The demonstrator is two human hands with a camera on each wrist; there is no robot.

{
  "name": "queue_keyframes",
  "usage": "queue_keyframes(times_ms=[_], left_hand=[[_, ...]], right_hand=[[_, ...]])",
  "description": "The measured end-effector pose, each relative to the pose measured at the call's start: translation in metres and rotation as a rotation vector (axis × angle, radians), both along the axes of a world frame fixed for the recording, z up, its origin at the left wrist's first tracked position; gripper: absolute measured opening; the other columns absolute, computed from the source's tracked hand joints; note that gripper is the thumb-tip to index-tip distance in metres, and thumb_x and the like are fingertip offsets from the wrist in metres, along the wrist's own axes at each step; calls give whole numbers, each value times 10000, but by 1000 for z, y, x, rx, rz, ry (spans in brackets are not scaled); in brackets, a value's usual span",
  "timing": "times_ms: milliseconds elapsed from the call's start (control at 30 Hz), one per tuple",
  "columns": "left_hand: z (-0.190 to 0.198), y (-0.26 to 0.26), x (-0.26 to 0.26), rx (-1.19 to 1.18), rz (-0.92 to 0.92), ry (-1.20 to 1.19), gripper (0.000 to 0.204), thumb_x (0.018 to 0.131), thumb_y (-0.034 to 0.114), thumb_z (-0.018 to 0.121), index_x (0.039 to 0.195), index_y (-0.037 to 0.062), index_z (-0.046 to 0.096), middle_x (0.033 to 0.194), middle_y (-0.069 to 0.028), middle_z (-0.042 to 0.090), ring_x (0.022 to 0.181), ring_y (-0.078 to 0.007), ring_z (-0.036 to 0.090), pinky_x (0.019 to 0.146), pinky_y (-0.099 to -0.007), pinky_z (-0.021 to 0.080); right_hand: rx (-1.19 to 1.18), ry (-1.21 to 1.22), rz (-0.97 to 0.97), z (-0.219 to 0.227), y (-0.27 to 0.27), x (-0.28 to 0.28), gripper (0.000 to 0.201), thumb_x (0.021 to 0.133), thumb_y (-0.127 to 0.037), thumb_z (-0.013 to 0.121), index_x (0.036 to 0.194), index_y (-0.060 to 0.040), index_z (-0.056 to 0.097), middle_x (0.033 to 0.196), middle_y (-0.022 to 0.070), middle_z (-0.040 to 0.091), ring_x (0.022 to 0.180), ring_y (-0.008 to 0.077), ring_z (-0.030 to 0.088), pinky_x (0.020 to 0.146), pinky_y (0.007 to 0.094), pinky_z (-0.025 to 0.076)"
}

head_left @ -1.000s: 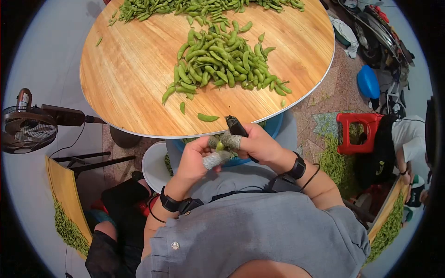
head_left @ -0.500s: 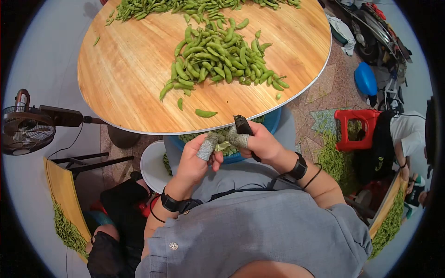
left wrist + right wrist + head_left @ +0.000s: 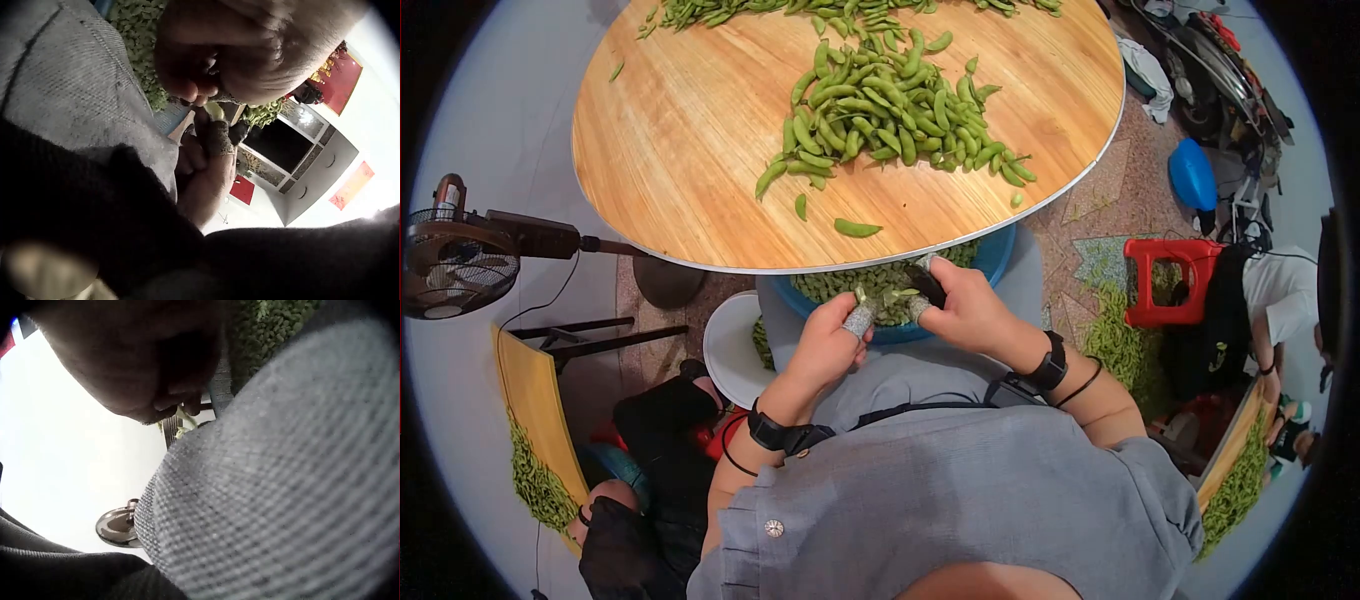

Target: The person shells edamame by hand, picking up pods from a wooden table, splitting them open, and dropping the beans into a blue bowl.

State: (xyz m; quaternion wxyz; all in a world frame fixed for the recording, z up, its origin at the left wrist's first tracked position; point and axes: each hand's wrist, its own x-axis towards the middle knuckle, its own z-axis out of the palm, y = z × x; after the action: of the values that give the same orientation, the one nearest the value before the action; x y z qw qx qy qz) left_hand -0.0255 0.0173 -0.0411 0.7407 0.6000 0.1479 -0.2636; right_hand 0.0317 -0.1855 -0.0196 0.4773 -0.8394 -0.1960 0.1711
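Note:
My left hand (image 3: 828, 345) has wrapped fingertips and pinches a small pale green pod piece (image 3: 861, 295) between thumb and finger. Facing it, my right hand (image 3: 972, 305) grips a dark, black-handled tool (image 3: 930, 287), whose kind does not show clearly. An opened edamame pod (image 3: 905, 294) pokes out at the right thumb, which also wears a grey wrap. Both hands are a little apart, over a blue basin (image 3: 1002, 250) of shelled beans (image 3: 835, 286). In the left wrist view the pod (image 3: 214, 111) shows pale beside the right thumb.
A round wooden table (image 3: 690, 150) in front bears a heap of edamame pods (image 3: 880, 105), with a single pod (image 3: 857, 228) near its edge. A white bucket (image 3: 725, 345) stands left of the basin. A fan (image 3: 460, 262) is at left, a red stool (image 3: 1172, 282) at right.
My hands were together around a pod and have drawn apart. The basin of beans now shows between them, and pod pieces show at both thumbs.

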Motion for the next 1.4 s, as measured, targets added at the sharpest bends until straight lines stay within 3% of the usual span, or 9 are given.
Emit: queue_keyframes(times_ms=[167,467,533,833,1000,1167,1233,1333,1400], left_hand=[[-30,-2,6,236,-22,-84,158,762,-30,416,830,15,551,616,-73,512,466,-136,465,405,-292,359],[-48,11,29,570,-90,-135,249,788,73,491,980,-22,619,573,-44,518,435,-118,460,385,-277,346],[-22,11,28,476,-55,36,227,843,140,529,936,-34,641,735,-121,655,643,-127,615,496,-260,439],[1,-1,11,-164,26,27,224,951,170,476,1017,-5,600,808,-62,629,644,-130,600,539,-249,498],[7,17,-1,-75,-25,-12,187,944,97,478,1046,1,603,754,-56,616,605,-106,573,526,-227,481],[-1,79,-37,271,187,-185,212,914,72,500,1083,-2,604,786,-44,599,629,-95,552,568,-230,467],[-27,115,-58,893,79,-350,343,789,-28,544,1127,6,592,914,-120,634,782,-225,617,694,-333,506],[-37,141,-86,1384,-103,-333,467,678,-82,538,1129,25,598,1079,-173,592,975,-335,578,825,-402,470],[-41,142,-98,1399,-66,-232,476,648,-101,523,1097,30,612,1143,-199,553,1060,-387,523,886,-422,441]], right_hand=[[-36,52,158,0,5,-2,260,719,-131,625,881,17,486,736,232,579,713,415,587,631,443,477],[-145,13,220,-21,-2,-3,250,719,-151,607,882,22,532,648,204,559,606,350,569,584,403,464],[-153,45,190,-18,-3,-2,237,720,-138,610,881,21,540,667,198,570,613,342,574,587,395,466],[128,-25,71,-13,14,-9,228,736,-167,657,874,-8,568,767,186,600,721,378,593,641,417,485],[70,-329,86,12,-6,-2,249,746,-192,674,931,-39,609,809,164,581,777,348,584,677,407,481],[-261,-730,-415,30,-52,34,197,774,-129,676,934,-35,610,809,151,573,747,333,570,638,389,469],[-313,-727,-440,24,-59,44,189,766,-109,663,927,-30,601,817,156,561,753,347,565,643,401,468],[-403,-687,-441,18,-54,47,179,739,-67,634,904,-20,582,841,175,535,765,385,555,649,425,468],[-364,-685,-395,23,-45,38,201,730,-76,644,914,-24,583,852,173,536,758,374,562,643,420,476]])
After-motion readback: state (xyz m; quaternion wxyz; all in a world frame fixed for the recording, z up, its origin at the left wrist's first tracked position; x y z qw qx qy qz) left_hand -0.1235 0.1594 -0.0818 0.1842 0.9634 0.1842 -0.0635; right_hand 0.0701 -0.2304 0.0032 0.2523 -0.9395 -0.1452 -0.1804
